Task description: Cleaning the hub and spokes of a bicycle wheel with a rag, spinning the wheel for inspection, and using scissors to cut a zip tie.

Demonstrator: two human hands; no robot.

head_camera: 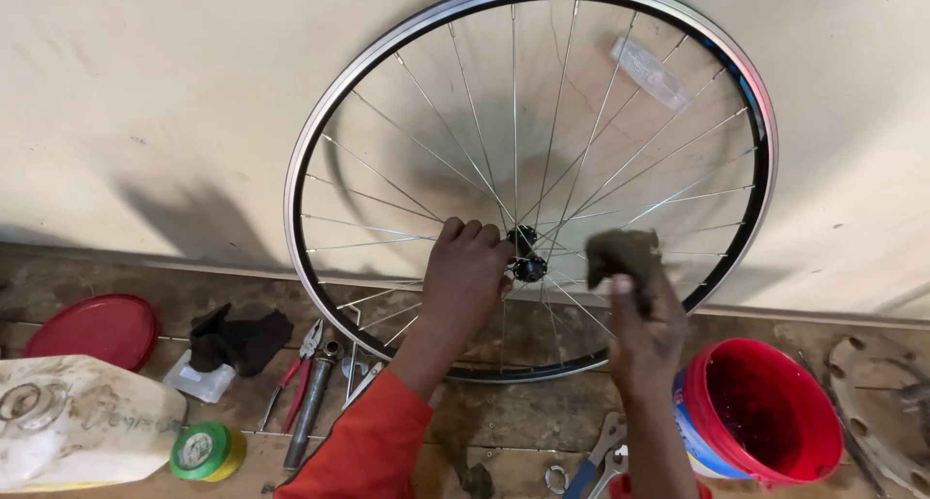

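You face a plain cream wall (145,102), scuffed in places, with soft shadows falling across it. Right below the wall runs a pale baseboard strip (194,263). Below that strip lies a worn wooden plank floor (504,421), stained and dusty, its boards running parallel to the wall.

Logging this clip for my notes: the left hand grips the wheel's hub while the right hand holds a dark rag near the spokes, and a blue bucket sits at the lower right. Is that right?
Not quite: the head view shows the bucket is red, not blue. The rest holds: the left hand grips the hub of the wheel, and the right hand holds a dark rag near the spokes.
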